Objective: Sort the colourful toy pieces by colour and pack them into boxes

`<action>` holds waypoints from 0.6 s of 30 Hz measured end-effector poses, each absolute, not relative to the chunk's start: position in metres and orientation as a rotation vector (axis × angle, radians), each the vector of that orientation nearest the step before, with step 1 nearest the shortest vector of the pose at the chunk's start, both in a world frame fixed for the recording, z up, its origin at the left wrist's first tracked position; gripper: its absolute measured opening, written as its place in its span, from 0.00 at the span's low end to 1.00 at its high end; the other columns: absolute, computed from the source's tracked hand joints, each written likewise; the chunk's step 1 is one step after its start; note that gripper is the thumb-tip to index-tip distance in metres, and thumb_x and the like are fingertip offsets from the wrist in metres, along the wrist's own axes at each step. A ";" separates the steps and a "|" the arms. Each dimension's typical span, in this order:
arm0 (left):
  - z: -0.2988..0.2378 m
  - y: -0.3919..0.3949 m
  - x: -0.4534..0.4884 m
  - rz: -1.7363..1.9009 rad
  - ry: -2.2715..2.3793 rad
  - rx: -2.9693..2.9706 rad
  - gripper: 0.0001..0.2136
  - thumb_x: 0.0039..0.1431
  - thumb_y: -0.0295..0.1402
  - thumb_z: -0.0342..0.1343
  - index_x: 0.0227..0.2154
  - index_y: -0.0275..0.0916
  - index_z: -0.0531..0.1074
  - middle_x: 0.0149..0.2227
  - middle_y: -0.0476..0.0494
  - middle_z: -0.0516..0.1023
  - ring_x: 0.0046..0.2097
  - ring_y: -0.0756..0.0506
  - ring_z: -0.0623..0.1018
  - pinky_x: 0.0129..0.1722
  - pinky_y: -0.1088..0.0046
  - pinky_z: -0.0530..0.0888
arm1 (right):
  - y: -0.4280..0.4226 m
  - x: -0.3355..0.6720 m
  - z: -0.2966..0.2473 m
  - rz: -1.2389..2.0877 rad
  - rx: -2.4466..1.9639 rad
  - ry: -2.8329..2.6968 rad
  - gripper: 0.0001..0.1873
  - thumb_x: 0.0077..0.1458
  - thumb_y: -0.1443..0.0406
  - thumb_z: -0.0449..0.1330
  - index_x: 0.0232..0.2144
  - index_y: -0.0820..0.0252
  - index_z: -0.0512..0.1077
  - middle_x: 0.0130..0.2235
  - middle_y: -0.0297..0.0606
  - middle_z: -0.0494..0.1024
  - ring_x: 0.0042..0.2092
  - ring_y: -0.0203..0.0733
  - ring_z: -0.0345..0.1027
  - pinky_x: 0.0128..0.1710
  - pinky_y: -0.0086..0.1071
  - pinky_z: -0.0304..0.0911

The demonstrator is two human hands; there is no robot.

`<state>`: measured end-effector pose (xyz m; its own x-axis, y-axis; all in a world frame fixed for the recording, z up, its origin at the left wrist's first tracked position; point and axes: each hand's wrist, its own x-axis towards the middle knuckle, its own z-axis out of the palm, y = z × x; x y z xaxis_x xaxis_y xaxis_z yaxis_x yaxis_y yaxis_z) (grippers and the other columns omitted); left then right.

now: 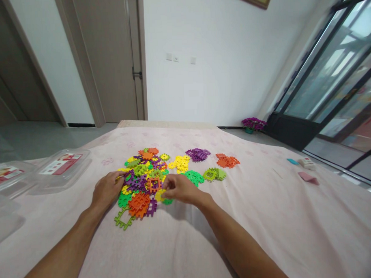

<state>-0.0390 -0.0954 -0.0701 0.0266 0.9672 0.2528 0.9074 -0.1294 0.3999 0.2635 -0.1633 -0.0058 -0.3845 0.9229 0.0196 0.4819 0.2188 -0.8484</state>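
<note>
A mixed heap of plastic interlocking pieces [142,177], orange, yellow, green and purple, lies on a pink bedsheet [237,218]. My left hand [107,189] rests on the heap's left edge, fingers curled over pieces; what it grips is hidden. My right hand [180,188] pinches a yellow round piece [160,195] at the heap's right side. Beyond the heap lie sorted piles: yellow [180,162], purple [198,154], orange [227,160], dark green [194,177] and light green [215,174].
Two clear plastic lidded boxes [60,169] stand at the left edge of the bed. Small items, a teal one [292,161], a white one [307,163] and a pink one [308,177], lie at the right. A door, a wall and glass sliding doors stand beyond.
</note>
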 end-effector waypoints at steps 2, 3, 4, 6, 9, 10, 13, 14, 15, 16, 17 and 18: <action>-0.069 -0.096 -0.038 0.710 1.984 2.153 0.22 0.66 0.41 0.42 0.52 0.46 0.78 0.56 0.43 0.78 0.56 0.40 0.76 0.53 0.65 0.70 | -0.141 0.278 -0.006 0.877 -1.377 -1.755 0.08 0.47 0.68 0.68 0.30 0.59 0.72 0.26 0.26 0.72 0.27 0.31 0.65 0.27 0.24 0.57; -0.069 -0.096 -0.038 0.711 1.986 2.151 0.21 0.66 0.41 0.42 0.52 0.46 0.78 0.56 0.43 0.78 0.56 0.40 0.76 0.53 0.66 0.70 | -0.130 0.285 -0.006 0.795 -1.416 -1.686 0.07 0.48 0.67 0.67 0.31 0.60 0.72 0.25 0.27 0.72 0.27 0.32 0.65 0.27 0.25 0.58; -0.069 -0.097 -0.038 0.713 1.988 2.149 0.21 0.66 0.41 0.43 0.51 0.46 0.78 0.56 0.43 0.78 0.56 0.40 0.76 0.53 0.66 0.70 | -0.119 0.293 -0.007 0.731 -1.461 -1.639 0.07 0.49 0.67 0.66 0.32 0.60 0.72 0.26 0.28 0.73 0.27 0.33 0.66 0.28 0.26 0.59; -0.069 -0.097 -0.038 0.723 1.989 2.145 0.21 0.66 0.40 0.43 0.51 0.45 0.78 0.56 0.43 0.79 0.56 0.40 0.76 0.53 0.65 0.70 | -0.100 0.310 -0.008 0.611 -1.567 -1.634 0.09 0.50 0.67 0.66 0.36 0.61 0.74 0.29 0.31 0.76 0.30 0.36 0.70 0.32 0.28 0.62; -0.070 -0.096 -0.038 0.731 1.980 2.137 0.21 0.66 0.40 0.42 0.51 0.45 0.78 0.56 0.43 0.78 0.56 0.40 0.76 0.53 0.65 0.70 | -0.082 0.331 -0.010 0.400 -1.745 -1.728 0.17 0.46 0.67 0.70 0.41 0.61 0.76 0.40 0.38 0.79 0.41 0.41 0.73 0.42 0.32 0.64; -0.071 -0.096 -0.038 0.731 1.979 2.136 0.21 0.66 0.40 0.42 0.51 0.45 0.78 0.56 0.43 0.78 0.57 0.40 0.76 0.53 0.65 0.70 | -0.079 0.337 -0.011 0.353 -1.802 -1.753 0.19 0.44 0.67 0.71 0.42 0.62 0.76 0.42 0.40 0.79 0.44 0.43 0.72 0.44 0.32 0.64; -0.073 -0.094 -0.040 0.732 1.972 2.141 0.21 0.65 0.40 0.43 0.51 0.44 0.78 0.56 0.42 0.79 0.57 0.40 0.76 0.54 0.64 0.70 | -0.069 0.347 -0.012 0.394 -1.909 -1.784 0.25 0.36 0.65 0.76 0.40 0.62 0.77 0.39 0.39 0.79 0.43 0.44 0.72 0.41 0.30 0.63; -0.074 -0.093 -0.040 0.736 1.968 2.143 0.21 0.65 0.40 0.43 0.51 0.44 0.78 0.55 0.42 0.79 0.57 0.40 0.76 0.54 0.64 0.70 | -0.066 0.348 -0.012 0.447 -1.913 -1.793 0.25 0.34 0.65 0.77 0.38 0.61 0.77 0.37 0.37 0.79 0.41 0.43 0.72 0.38 0.29 0.63; -0.075 -0.093 -0.041 0.742 1.964 2.144 0.21 0.65 0.40 0.43 0.51 0.44 0.78 0.55 0.43 0.79 0.57 0.40 0.76 0.54 0.65 0.70 | -0.064 0.348 -0.013 0.498 -1.911 -1.802 0.25 0.31 0.65 0.78 0.36 0.61 0.77 0.35 0.36 0.79 0.39 0.43 0.72 0.36 0.29 0.63; -0.076 -0.092 -0.041 0.748 1.964 2.142 0.21 0.65 0.40 0.43 0.51 0.44 0.78 0.56 0.43 0.79 0.57 0.40 0.76 0.54 0.65 0.70 | -0.061 0.347 -0.013 0.531 -1.915 -1.811 0.25 0.30 0.65 0.79 0.34 0.60 0.77 0.33 0.35 0.78 0.37 0.43 0.72 0.34 0.29 0.62; -0.076 -0.092 -0.041 0.754 1.965 2.139 0.21 0.64 0.40 0.44 0.51 0.44 0.78 0.56 0.43 0.79 0.57 0.40 0.76 0.54 0.65 0.70 | -0.058 0.346 -0.014 0.538 -1.932 -1.823 0.25 0.28 0.65 0.79 0.33 0.60 0.77 0.34 0.36 0.78 0.37 0.43 0.72 0.33 0.29 0.62; -0.076 -0.092 -0.041 0.760 1.964 2.136 0.20 0.64 0.40 0.44 0.51 0.45 0.78 0.56 0.44 0.79 0.57 0.40 0.76 0.54 0.65 0.70 | -0.055 0.344 -0.015 0.520 -1.966 -1.840 0.26 0.27 0.64 0.79 0.34 0.60 0.77 0.35 0.37 0.79 0.37 0.43 0.72 0.33 0.29 0.62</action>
<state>-0.0412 -0.0915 -0.0764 0.0192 0.9636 0.2667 0.8921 -0.1370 0.4305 0.3439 -0.0554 -0.0149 0.0662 0.9978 -0.0007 0.8505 -0.0568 -0.5229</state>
